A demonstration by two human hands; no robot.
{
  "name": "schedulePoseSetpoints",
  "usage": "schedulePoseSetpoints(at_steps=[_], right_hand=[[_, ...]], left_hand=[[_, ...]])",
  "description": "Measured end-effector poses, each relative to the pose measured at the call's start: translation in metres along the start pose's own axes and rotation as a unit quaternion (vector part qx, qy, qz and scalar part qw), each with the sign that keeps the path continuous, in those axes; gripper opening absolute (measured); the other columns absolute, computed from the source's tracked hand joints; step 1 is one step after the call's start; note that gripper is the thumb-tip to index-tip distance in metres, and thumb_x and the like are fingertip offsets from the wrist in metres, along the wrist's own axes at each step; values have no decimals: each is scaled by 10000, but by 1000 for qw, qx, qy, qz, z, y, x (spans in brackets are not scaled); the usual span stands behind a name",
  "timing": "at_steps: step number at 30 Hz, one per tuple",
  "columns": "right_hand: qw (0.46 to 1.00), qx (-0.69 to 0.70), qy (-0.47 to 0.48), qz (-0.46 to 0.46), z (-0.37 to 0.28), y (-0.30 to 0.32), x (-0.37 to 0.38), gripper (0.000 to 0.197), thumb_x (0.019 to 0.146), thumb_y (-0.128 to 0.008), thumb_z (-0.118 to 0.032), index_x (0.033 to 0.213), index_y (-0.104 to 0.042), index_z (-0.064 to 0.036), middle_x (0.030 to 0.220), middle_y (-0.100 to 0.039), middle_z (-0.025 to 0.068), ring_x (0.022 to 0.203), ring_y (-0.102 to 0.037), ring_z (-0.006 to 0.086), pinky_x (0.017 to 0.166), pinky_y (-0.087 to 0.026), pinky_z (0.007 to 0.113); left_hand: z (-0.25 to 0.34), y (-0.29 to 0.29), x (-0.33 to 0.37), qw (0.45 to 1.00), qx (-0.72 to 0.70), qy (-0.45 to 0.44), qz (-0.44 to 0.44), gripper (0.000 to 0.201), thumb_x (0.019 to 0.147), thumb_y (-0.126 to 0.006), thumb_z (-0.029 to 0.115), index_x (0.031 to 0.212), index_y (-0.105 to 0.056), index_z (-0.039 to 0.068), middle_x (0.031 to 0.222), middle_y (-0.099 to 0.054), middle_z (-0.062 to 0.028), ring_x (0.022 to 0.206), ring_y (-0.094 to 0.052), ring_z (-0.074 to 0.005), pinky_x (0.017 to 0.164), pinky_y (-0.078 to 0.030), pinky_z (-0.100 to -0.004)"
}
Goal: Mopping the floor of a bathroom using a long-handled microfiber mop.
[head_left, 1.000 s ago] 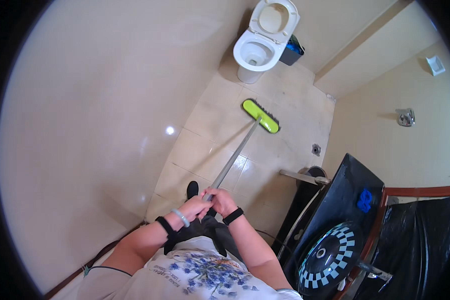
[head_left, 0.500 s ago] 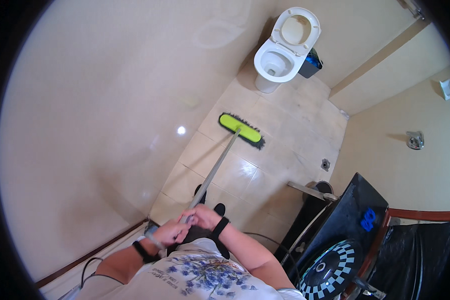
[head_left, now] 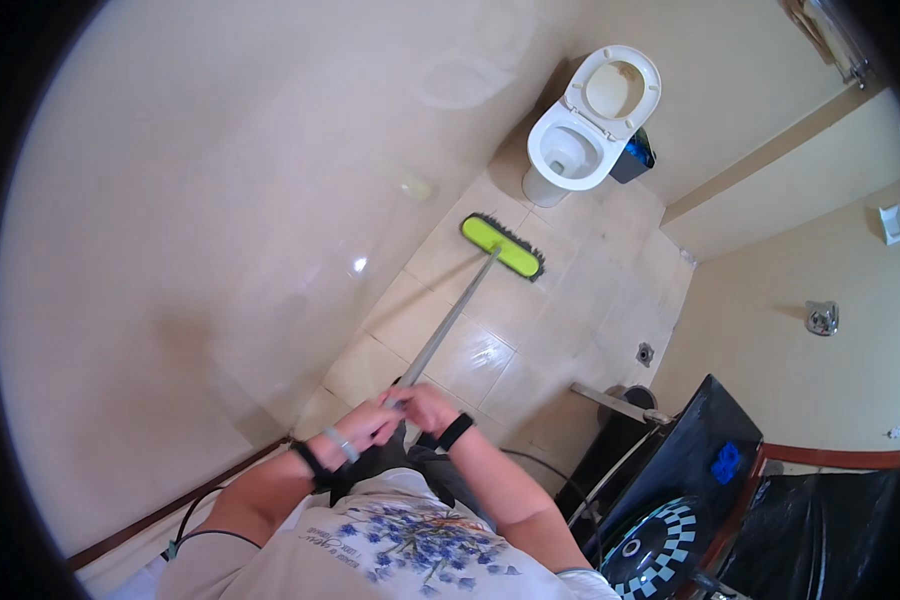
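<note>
A long-handled broom slants away from me, its grey handle point(head_left: 448, 325) running to a lime-green head point(head_left: 502, 247) with dark bristles resting on the tiled floor. Both hands are closed round the top end of the handle, close together in front of my body. My left hand point(head_left: 368, 423) is slightly blurred and sits at the end of the pole. Just ahead and to its right, my right hand point(head_left: 431, 409) wraps the same pole. The broom head lies a short way in front of a white toilet point(head_left: 568, 150) with its lid and seat raised.
Beside the toilet stands a dark bin point(head_left: 633, 162). A glossy wall point(head_left: 220, 200) runs along the left. At right are a floor drain point(head_left: 646, 354), a wall tap point(head_left: 822, 318) and a black counter point(head_left: 685, 425) with a checkered round basin point(head_left: 665, 540) and a blue cloth-like item point(head_left: 727, 462).
The broom head has slid forward across the tiles, nearer the toilet. Both hands have pushed forward with the handle, still gripping it. The view has shifted slightly.
</note>
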State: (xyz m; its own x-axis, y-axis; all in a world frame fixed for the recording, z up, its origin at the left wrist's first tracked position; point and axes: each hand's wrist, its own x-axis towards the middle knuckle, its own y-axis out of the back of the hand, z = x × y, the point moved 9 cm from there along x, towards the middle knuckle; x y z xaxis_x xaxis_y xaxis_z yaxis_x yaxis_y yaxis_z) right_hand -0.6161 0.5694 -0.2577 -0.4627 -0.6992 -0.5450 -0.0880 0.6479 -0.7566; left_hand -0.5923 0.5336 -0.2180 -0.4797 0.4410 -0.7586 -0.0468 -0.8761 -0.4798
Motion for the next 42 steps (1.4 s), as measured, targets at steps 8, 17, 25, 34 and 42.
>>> schedulePoseSetpoints(at_steps=[8,17,25,34,42], right_hand=[[975,86,-150,-139,59,-71,14,249,777,-523,-130,940,-520,59,775,-591,109,682,-572,190,629,-448,258],[969,-61,124,203,-67,54,37,206,825,-426,-143,846,-491,51,623,-514,73,505,-503,154,420,-405,264],[996,46,-78,15,4,-10,31,243,837,-415,-177,833,-489,54,714,-538,133,619,-510,244,613,-424,344],[993,87,-67,43,3,5,41,231,834,-418,-148,815,-475,76,735,-529,156,627,-509,245,595,-426,342],[993,95,-48,60,12,0,59,214,813,-476,-138,788,-497,73,713,-542,147,594,-523,234,542,-433,337]], left_hand=[[-23,44,-78,993,-25,78,86,177,743,-525,85,903,-452,98,486,-379,36,348,-320,-52,323,-216,-197],[47,27,99,993,26,-41,109,78,724,-483,102,683,-438,52,461,-399,-6,358,-362,-71,316,-237,-203],[22,38,11,994,66,3,83,156,704,-541,147,603,-458,62,466,-399,6,372,-373,-67,318,-251,-211],[14,44,10,986,33,67,147,184,703,-566,164,588,-460,66,522,-422,14,396,-358,-63,334,-261,-192],[17,63,8,990,-17,53,126,151,725,-544,122,632,-468,31,533,-428,-9,404,-371,-71,330,-252,-192]])
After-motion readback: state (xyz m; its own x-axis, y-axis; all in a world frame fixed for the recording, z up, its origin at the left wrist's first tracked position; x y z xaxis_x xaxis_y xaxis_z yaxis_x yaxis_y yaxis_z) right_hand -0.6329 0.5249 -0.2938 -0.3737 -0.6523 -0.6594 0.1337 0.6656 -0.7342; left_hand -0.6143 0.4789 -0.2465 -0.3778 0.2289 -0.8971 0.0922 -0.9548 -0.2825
